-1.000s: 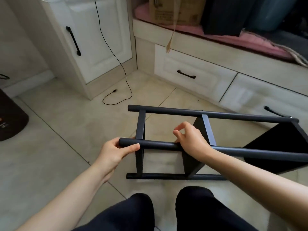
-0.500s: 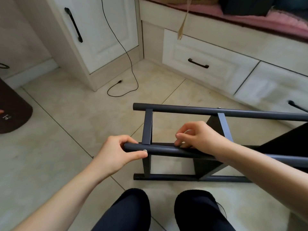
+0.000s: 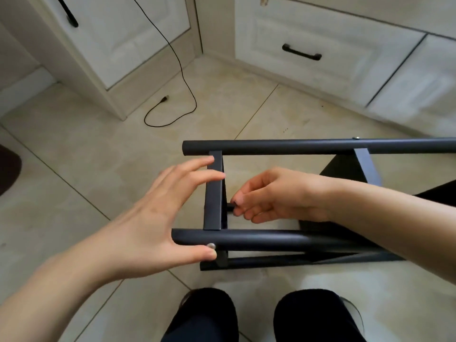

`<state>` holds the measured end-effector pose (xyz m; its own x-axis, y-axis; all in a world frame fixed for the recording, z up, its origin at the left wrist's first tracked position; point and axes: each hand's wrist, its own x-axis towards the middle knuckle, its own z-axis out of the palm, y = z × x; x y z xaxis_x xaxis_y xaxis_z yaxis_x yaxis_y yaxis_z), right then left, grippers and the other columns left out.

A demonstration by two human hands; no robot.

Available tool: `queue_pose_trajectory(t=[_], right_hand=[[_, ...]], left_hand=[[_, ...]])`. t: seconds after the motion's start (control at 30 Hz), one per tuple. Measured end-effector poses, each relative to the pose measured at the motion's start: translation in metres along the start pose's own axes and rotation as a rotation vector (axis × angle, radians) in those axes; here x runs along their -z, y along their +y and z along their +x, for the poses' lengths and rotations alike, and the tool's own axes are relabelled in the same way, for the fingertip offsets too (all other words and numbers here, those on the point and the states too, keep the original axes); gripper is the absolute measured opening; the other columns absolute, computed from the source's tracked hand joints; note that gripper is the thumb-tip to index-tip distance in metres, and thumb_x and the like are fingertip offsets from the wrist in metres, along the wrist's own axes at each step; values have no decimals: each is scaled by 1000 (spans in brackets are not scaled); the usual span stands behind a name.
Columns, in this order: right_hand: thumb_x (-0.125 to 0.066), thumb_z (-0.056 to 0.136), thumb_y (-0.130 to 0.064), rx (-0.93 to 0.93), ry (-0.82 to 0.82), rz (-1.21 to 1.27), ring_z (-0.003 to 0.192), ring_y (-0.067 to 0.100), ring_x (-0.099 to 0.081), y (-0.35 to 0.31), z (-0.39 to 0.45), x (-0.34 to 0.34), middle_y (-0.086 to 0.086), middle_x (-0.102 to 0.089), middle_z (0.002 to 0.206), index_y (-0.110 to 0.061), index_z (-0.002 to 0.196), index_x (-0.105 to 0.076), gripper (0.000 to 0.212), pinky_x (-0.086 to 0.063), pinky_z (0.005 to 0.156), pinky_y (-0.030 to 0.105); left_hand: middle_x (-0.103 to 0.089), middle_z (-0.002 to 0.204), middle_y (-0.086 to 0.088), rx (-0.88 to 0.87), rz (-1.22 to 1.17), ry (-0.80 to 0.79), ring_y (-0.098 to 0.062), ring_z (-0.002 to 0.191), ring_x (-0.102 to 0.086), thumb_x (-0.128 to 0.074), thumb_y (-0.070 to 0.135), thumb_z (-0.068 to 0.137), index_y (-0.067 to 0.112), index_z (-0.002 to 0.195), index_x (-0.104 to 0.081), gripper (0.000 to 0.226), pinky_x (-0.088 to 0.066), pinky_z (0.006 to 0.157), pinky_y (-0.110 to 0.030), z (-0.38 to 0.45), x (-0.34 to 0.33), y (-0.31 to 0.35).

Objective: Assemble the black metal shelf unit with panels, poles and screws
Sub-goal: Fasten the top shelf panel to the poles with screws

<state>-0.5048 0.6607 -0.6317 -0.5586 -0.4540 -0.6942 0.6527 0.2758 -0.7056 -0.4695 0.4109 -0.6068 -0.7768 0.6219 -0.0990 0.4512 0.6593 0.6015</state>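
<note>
1. Down on the tiled floor [image 3: 98, 169], right in front of the person's knees [image 3: 204, 314], the black shelf unit [image 3: 271, 240] is lying on its side, so most of the frame is clearly already together.

2. Done so far, from what I can see: three long poles are in view, the far pole [image 3: 308, 145], the near pole [image 3: 246, 239] and a lower one close to the floor. The end panel [image 3: 214, 191] bridges the far and near poles at their left ends, and a second panel [image 3: 365, 164] sits further right.

3. Screws: there's a silver screw head [image 3: 211, 245] on the near pole by the end panel, and another small screw [image 3: 355, 138] on top of the far pole above the second panel. So at least those two joints look fastened.

4. Left hand [image 3: 158, 213]: spread open, fingers straight and resting against the end panel, thumb under the near pole's tip beside the silver screw. It's bracing, not gripping.

5. Right hand [image 3: 271, 193]: reached inside the frame, fingertips pinching a small dark piece [image 3: 230, 207] just behind the end panel. Looks like a screw or a key, too small to say for sure.

6. My guess at what's left: finish this joint on the end panel, check the rest, then stand it up. The right end of the unit is out of frame, so no idea how that side is doing.
</note>
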Motion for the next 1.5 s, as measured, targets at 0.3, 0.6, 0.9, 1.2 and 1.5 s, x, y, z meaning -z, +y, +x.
queue_pose_trajectory(t=[0.3, 0.6, 0.9, 1.2, 1.5], right_hand=[[-64, 92, -9, -113, -271, 130, 76, 12, -67, 7, 15, -2, 8, -74, 90, -7, 96, -71, 8, -57, 76, 22], [-60, 92, -3, -88, -370, 163, 65, 10, -64, 11, 27, -19, 5, -70, 77, -12, 72, -69, 24, -56, 65, 16], [-63, 91, -4, -90, -326, 177, 60, 7, -57, 31, 23, -40, -1, -66, 71, -18, 65, -66, 28, -50, 65, 18], [-62, 93, -11, -160, -337, 136, 64, 10, -57, 28, 22, -40, 1, -63, 73, -13, 77, -67, 17, -48, 68, 21], [-69, 89, -15, -170, -304, 98, 65, 10, -53, 31, 23, -40, -2, -64, 70, -17, 69, -71, 20, -43, 72, 23]], left_hand=[[-18, 164, 23, -210, 96, -130, -9, 155, -3, -64, 69, 78, 49, 127, -48, 55, -28, 115, -35, 15, -4, -20], [-30, 160, 12, -241, 52, -72, -21, 156, -12, -63, 67, 83, 38, 126, -53, 53, -22, 119, -23, 9, -18, -23], [-30, 161, 10, -228, 31, -53, -26, 155, -12, -60, 68, 86, 36, 126, -51, 52, -22, 119, -24, -9, -31, -22], [-25, 163, 9, -213, 17, -73, -25, 156, -6, -54, 70, 89, 37, 127, -50, 50, -19, 119, -20, -10, -35, -23], [-24, 164, 9, -206, 34, -73, -25, 156, -6, -52, 72, 89, 37, 127, -50, 52, -19, 119, -21, -11, -36, -23]])
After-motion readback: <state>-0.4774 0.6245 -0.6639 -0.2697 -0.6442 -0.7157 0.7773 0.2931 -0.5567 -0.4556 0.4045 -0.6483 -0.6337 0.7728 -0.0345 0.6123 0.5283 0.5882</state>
